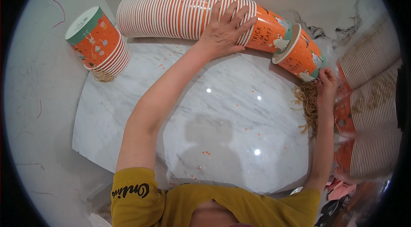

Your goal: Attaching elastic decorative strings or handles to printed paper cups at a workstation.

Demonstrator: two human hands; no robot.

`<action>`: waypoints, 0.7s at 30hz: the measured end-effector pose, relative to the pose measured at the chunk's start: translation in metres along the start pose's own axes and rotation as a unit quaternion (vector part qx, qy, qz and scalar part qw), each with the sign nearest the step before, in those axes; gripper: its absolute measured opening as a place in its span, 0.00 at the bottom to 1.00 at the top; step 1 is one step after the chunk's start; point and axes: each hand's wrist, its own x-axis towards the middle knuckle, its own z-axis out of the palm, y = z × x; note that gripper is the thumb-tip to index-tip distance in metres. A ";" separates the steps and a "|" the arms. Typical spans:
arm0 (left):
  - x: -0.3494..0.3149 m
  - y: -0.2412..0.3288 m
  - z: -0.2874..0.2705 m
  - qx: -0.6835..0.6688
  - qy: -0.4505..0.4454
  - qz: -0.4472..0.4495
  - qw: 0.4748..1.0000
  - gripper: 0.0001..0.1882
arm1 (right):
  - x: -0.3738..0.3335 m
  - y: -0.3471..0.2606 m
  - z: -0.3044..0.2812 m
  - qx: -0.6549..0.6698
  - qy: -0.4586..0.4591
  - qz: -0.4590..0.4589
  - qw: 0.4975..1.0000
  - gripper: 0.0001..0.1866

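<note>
A long stack of nested orange paper cups (171, 15) lies on its side across the far part of the table, white rims packed close together. My left hand (224, 30) lies on the stack near its right end, fingers spread over the rims. At that end, a single orange paper cup (299, 53) with a green base is tilted, its mouth facing the stack's end and very close to it. My right hand (327, 79) pinches this cup at its base edge. Whether the cup is partly over the stack's end cannot be made out.
A shorter stack of cups (100, 40) stands bottom-up at the far left, with tan strands by its rims. More tan strands (307, 103) lie beside my right forearm. Wrapped cup stacks (372, 94) line the right side. Small orange bits dot the marbled tabletop (231, 141).
</note>
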 end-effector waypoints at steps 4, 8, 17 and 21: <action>0.000 0.001 0.002 -0.012 0.003 0.002 1.000 0.56 | -0.025 -0.020 -0.012 0.059 -0.017 -0.041 0.997 0.03; -0.002 0.002 -0.003 -0.019 -0.009 -0.004 1.000 0.57 | -0.045 -0.031 -0.013 0.069 -0.007 -0.026 0.997 0.03; -0.009 0.003 -0.032 -0.138 -0.046 -0.025 0.989 0.44 | -0.086 -0.027 -0.016 0.148 -0.050 -0.008 0.988 0.03; -0.024 0.028 -0.053 -0.216 0.075 -0.114 0.967 0.21 | -0.105 -0.018 0.015 0.176 -0.118 0.110 0.971 0.06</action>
